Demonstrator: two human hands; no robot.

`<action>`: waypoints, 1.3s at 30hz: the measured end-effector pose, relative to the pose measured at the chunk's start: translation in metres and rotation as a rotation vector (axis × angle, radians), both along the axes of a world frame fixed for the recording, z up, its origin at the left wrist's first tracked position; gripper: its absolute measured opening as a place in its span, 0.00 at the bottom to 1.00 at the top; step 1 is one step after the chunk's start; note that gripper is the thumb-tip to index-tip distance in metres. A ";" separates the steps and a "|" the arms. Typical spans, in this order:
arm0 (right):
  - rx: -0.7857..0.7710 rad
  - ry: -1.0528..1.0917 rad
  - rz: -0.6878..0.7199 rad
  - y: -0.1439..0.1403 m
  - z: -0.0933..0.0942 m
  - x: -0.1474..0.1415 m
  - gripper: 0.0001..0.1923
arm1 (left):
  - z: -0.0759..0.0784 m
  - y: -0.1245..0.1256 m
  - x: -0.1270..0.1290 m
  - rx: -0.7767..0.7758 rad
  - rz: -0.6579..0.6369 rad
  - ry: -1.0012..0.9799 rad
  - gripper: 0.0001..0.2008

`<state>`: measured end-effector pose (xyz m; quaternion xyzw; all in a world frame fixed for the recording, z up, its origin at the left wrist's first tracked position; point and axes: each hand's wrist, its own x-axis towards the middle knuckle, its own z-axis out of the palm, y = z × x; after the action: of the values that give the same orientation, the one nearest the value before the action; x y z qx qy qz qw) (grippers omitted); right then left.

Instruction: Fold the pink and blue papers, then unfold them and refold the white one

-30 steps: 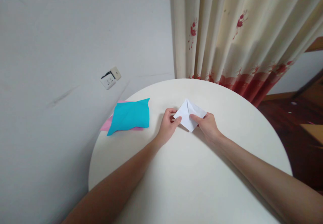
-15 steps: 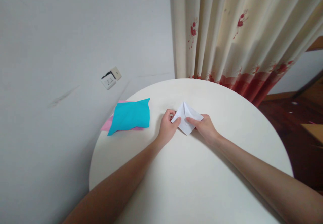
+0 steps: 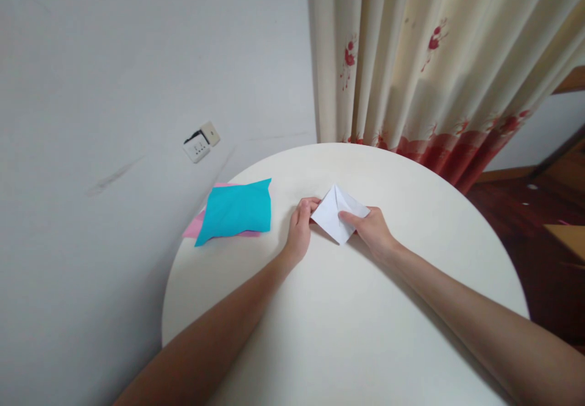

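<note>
A small white sheet of folded paper, diamond-shaped with a crease running down from its top corner, is held just above the round table's middle. My right hand pinches its right side, thumb lying on top and fingers hidden underneath. At the left corner is my left hand, its fingers curled against the paper's edge and partly behind it. The left thumb lies beside the fingers, off the paper's top face.
Left on the white round table lies a crumpled blue sheet over a pink sheet. Beyond the table are a wall with a socket and a cream curtain with red flowers.
My left thumb has come off the paper's top face and drawn back to the left beside the fingers. The right hand keeps its pinch; the paper has barely shifted.
</note>
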<state>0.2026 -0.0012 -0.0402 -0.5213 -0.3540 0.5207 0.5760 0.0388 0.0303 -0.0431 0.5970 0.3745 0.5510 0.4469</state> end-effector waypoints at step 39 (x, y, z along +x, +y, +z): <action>0.044 -0.058 0.075 -0.004 0.006 -0.002 0.16 | 0.008 -0.013 0.002 0.396 0.156 0.364 0.06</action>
<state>0.2001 -0.0052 -0.0343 -0.5096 -0.4012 0.5187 0.5570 0.0404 0.0175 -0.0346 0.7312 0.3785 0.5300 0.2029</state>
